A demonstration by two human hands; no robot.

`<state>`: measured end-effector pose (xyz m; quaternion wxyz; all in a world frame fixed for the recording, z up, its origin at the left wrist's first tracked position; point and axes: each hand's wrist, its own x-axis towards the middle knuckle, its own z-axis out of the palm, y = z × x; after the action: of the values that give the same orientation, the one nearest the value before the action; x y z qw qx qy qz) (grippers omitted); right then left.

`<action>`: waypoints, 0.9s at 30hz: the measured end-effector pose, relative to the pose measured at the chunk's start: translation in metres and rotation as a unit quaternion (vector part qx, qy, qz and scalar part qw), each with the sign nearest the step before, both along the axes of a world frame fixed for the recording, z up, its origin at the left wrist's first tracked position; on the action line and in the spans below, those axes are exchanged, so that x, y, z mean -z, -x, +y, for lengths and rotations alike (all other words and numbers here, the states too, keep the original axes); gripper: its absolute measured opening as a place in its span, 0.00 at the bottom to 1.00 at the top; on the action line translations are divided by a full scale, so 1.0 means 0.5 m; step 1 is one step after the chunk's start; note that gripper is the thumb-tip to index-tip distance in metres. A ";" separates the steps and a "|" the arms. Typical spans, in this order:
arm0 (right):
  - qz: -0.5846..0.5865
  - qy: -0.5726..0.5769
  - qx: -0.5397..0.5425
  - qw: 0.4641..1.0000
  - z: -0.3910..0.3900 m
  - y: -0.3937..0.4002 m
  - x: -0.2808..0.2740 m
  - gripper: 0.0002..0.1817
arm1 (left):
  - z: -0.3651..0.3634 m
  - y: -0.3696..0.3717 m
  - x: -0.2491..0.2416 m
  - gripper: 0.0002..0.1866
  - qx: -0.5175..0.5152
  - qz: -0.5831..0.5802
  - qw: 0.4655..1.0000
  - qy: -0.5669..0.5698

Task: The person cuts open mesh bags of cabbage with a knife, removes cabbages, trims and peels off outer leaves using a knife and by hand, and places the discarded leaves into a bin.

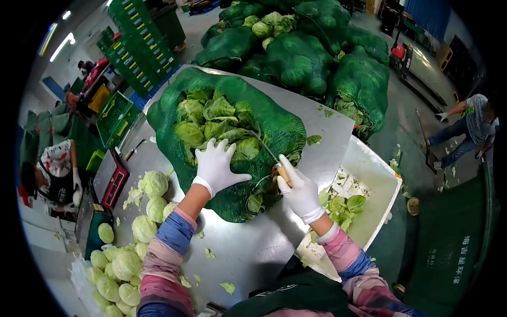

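Observation:
A large green mesh sack (274, 121) lies on the metal table (232, 248), split open on top, with several leafy cabbages (219, 108) showing through the gap. My left hand (217, 166), in a white glove, rests on the sack at the near edge of the opening, fingers spread and holding nothing. In my gloved right hand (302, 193) is a knife (285, 174) with a light wooden handle. Its blade points away and to the left, lying over the right edge of the opening.
Trimmed cabbages (127, 264) are heaped on the table's left side near a red-edged scale (113, 179). At right stands a white bin (377, 185) with loose leaves. More full sacks (301, 61) lie beyond the table. One person (472, 127) stands right, another (58, 174) left.

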<state>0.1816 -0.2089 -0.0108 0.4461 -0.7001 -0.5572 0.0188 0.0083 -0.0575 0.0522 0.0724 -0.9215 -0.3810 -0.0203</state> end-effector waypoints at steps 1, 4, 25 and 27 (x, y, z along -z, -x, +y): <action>-0.066 0.042 0.003 0.997 -0.003 0.011 -0.008 0.29 | -0.002 0.002 -0.001 0.48 -0.002 -0.001 1.000 0.002; -0.170 0.090 0.002 0.981 -0.019 0.029 -0.009 0.32 | -0.007 0.015 0.004 0.45 0.002 -0.025 0.999 -0.022; -0.041 0.224 -0.045 0.973 -0.231 0.067 0.196 0.27 | -0.199 0.403 0.159 0.36 -0.165 -0.420 0.881 0.140; -0.105 0.243 -0.038 0.963 -0.208 0.072 0.235 0.26 | -0.239 0.443 0.230 0.32 -0.225 -0.491 0.827 0.159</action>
<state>0.1457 -0.3129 -0.1284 0.2001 -0.7636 -0.6061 0.0972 -0.2130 -0.1771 -0.0630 -0.2688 -0.6779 -0.5607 -0.3922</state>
